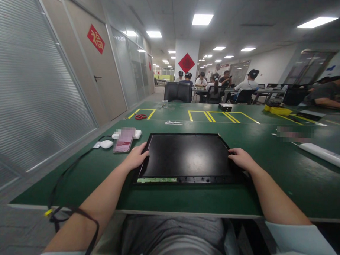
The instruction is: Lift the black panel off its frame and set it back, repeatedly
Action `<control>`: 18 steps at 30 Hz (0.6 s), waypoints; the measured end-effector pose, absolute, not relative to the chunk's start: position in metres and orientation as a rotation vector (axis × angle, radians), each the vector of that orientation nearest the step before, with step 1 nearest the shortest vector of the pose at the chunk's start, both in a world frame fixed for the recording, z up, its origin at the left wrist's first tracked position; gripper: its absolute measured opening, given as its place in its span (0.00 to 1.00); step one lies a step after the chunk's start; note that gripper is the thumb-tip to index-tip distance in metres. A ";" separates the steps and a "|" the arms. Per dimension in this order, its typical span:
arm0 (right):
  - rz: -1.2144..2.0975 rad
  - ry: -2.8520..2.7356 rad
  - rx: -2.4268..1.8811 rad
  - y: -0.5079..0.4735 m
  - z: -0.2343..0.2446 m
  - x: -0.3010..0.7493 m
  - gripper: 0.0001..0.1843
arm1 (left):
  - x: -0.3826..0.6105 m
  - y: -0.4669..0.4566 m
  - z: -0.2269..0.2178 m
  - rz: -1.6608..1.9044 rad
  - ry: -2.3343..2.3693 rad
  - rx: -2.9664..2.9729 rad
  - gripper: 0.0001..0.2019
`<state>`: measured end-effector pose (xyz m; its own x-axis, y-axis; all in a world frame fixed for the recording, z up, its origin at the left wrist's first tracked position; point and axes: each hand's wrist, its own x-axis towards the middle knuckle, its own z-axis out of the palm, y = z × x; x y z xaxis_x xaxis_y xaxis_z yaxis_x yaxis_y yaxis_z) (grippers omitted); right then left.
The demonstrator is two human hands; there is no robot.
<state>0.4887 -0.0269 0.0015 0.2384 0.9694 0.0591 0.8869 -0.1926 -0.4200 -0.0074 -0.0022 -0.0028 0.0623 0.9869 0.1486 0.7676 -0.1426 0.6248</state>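
Note:
A flat black panel (187,156), like a screen lying face down, rests on the green table (167,196) right in front of me; a green circuit strip runs along its near edge. My left hand (136,158) grips the panel's left edge with curled fingers. My right hand (241,158) holds the right edge the same way.
A pink phone (124,140), a white mouse (106,144) and a black cable (73,168) lie left of the panel. Red scissors (140,116), a glass cup (165,103), a black box (225,106) and a yellow tray (278,110) sit farther back. A white bar (323,154) lies at the right. Several people sit at far tables.

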 end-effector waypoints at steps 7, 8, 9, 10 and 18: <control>0.317 -1.719 -2.158 -0.026 0.001 0.489 0.21 | -0.005 -0.007 0.002 0.782 1.810 2.023 0.31; 0.316 -1.718 -2.155 -0.026 0.000 0.490 0.20 | -0.005 -0.008 0.003 0.781 1.813 2.005 0.32; 0.313 -1.715 -2.152 -0.026 -0.001 0.490 0.20 | -0.005 -0.009 0.004 0.782 1.813 1.986 0.33; 0.310 -1.712 -2.147 -0.026 -0.001 0.490 0.20 | -0.005 -0.010 0.005 0.788 1.810 1.965 0.33; 0.304 -1.704 -2.147 -0.025 -0.002 0.491 0.21 | -0.007 -0.009 0.000 1.074 1.533 1.625 0.39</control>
